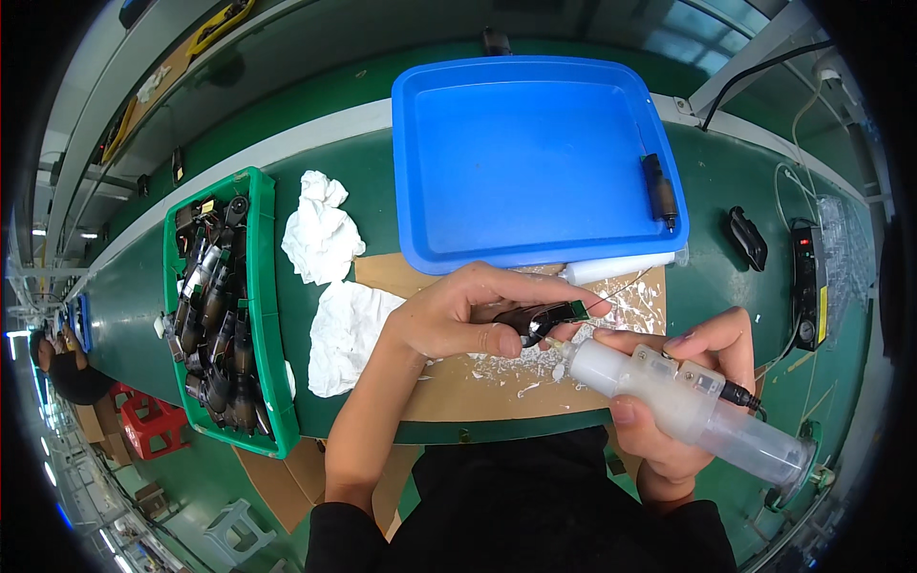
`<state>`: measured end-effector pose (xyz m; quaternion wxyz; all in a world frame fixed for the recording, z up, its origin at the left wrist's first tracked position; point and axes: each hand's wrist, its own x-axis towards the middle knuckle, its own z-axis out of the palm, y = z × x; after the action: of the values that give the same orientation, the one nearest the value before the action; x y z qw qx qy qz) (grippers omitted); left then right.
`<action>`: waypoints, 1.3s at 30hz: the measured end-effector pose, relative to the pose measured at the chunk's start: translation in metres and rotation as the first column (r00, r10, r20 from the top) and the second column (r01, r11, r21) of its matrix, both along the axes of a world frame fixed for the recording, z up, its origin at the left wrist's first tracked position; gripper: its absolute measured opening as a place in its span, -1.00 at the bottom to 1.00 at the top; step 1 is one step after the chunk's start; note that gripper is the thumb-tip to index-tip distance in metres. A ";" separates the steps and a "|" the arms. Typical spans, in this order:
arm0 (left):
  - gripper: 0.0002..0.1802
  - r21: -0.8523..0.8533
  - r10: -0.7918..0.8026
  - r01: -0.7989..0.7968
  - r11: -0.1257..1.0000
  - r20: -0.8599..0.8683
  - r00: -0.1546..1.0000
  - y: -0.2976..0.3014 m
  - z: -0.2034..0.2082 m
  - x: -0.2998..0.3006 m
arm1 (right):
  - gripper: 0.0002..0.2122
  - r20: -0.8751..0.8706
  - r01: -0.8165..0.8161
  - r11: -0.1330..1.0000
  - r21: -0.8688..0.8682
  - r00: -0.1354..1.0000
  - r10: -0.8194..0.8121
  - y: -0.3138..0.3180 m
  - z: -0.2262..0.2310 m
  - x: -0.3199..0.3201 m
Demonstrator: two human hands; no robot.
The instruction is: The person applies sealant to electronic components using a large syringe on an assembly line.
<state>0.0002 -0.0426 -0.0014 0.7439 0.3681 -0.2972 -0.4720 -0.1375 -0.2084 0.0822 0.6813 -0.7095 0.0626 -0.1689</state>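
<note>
My left hand [449,310] is closed around a small dark housing [516,320] with a green circuit-board edge, held above the cardboard sheet [478,406]. A thin wire runs from its end. My right hand [651,441] grips a large translucent dispensing syringe [659,396] with a clear barrel and a black cable. The syringe's nozzle points left and meets, or nearly meets, the housing; exact contact is hard to tell. White smears and crumbs of paste [535,377] cover the cardboard under both hands.
A blue tray [525,158] at the back holds one dark cylindrical part [659,193]. Leftward, a green crate [268,334] is full of similar parts. White cloths [321,229] lie beside it. A white tube [621,268], a black shell [746,239] and a black power box [808,286] are rightward.
</note>
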 end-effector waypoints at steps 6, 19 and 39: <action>-0.24 -0.001 0.094 -0.094 0.996 -0.107 0.990 0.020 0.008 -0.008 | -0.45 0.064 -0.035 0.989 -0.144 0.997 0.045 -0.007 -0.015 -0.012; -0.50 0.121 -0.052 -0.992 0.042 0.992 0.118 0.215 0.119 -0.004 | -0.73 -0.219 -0.143 0.901 -0.410 0.974 0.054 -0.019 -0.062 -0.008; -0.46 0.239 -0.428 -0.533 0.811 0.864 -0.265 -0.161 0.004 0.269 | -0.71 -0.243 -0.127 0.936 -0.329 0.969 0.046 -0.033 -0.065 -0.005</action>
<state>0.2693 -0.2035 0.0027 0.0670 0.8082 -0.5851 -0.0087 -0.1422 -0.2415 0.0169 0.5426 -0.8338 0.0797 -0.0629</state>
